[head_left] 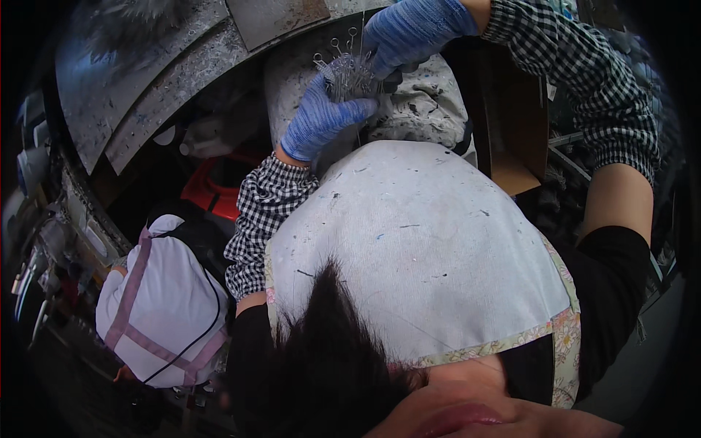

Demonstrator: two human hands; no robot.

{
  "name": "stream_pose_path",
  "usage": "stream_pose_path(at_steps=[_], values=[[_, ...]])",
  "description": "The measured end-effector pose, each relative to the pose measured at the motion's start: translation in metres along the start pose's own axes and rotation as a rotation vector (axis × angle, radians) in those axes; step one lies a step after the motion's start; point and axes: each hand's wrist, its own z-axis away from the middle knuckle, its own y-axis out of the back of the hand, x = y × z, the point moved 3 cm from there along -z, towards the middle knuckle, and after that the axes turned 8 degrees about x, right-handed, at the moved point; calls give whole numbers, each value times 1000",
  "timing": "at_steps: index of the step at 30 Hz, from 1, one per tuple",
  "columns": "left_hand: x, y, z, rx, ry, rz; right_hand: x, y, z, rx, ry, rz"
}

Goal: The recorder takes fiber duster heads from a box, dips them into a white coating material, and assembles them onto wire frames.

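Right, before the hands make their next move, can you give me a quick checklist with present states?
1. Both hands gloved: ok, the left hand and right hand wear blue.
2. Bundle of thin, loop-ended pieces supported: ok, the left hand holds it.
3. Loops level with each other: not ok, they stand at different heights.
4. Right fingertips' grip: cannot tell, largely hidden beside the bundle.
5. Wrists fully covered: not ok, skin shows between each glove and its checked sleeve.
6. Apron worn: ok, though marked with specks.
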Motion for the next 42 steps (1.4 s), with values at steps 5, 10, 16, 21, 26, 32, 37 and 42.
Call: stream_pose_path(at_steps=[5,10,16,21,26,32,37,42], values=[[-12,4,5,91,2,77,-26,45,-8,18,-1270,-910],[-8,-1,-7,62,26,18,-41,49,1,985,-1053,-550],[-7,5,-10,59,156,444,-48,56,30,1263,-1361,-791],[-19,25,-21,71,256,473,-27,27,-11,771,-1288,-187],[-11,26,-8,231,132,551,-55,27,-12,1099,-1224,-207],[-13,21,-10,292,33,395,-57,-9,-34,596,-1385,-31],[-9,17,-7,227,77,494,-53,-18,-39,486,-1490,-44],[-16,16,-6,151,103,482,-45,-29,-29,609,-1423,-186]])
